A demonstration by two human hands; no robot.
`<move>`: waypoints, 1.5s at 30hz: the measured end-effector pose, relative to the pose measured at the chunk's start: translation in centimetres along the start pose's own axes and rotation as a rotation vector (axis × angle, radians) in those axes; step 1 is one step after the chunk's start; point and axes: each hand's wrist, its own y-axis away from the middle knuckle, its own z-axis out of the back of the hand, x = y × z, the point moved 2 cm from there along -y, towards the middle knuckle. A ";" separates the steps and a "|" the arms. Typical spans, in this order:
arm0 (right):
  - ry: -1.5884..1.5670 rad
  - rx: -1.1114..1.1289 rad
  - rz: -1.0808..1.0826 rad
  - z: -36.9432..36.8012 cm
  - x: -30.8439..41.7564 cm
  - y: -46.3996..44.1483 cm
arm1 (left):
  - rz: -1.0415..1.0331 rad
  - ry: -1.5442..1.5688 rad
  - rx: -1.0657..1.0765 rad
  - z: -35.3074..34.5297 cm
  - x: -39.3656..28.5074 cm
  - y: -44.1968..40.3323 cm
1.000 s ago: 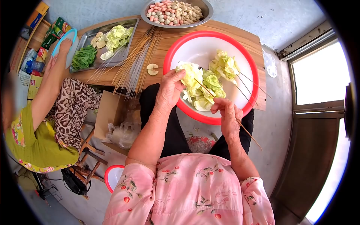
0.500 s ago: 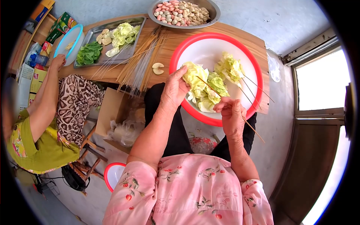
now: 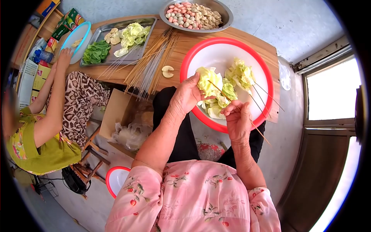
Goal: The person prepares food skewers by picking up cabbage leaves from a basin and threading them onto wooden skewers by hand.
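My left hand pinches a pale green cabbage leaf above the near left part of a white basin with a red rim. My right hand grips a thin bamboo skewer. The skewer's upper length runs up to the leaf; whether its tip is inside is hard to see. Behind the held leaf, more cabbage leaves lie in the basin. Further right, skewered cabbage rests inside, its sticks poking out over the rim.
Loose skewers spread across the wooden table, beside a cut white slice. A metal tray holds greens and cabbage. A steel bowl contains pink and beige pieces. At left, another person reaches to a blue-rimmed basin.
The view has shifted slightly, moving the table rightward. My hands keep hold of the leaf and skewer. The other person's hands are now together at the blue-rimmed basin.
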 end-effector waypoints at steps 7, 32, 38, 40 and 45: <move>-0.054 0.002 -0.017 -1.0 -0.5 -0.1 | 0.019 -0.032 0.032 0.0 0.4 0.1; -0.011 -0.162 0.083 5.1 3.3 0.7 | -0.216 -0.744 -0.191 0.1 1.4 -0.7; -0.047 -0.173 0.101 6.1 3.6 0.9 | -0.054 -2.470 0.045 0.2 1.7 -1.8; -0.062 -0.166 0.109 6.1 3.6 0.8 | -0.124 -2.414 0.047 0.1 1.6 -1.9; -0.113 -0.182 0.106 6.1 3.6 0.5 | 0.094 -2.549 0.107 0.2 2.1 -2.7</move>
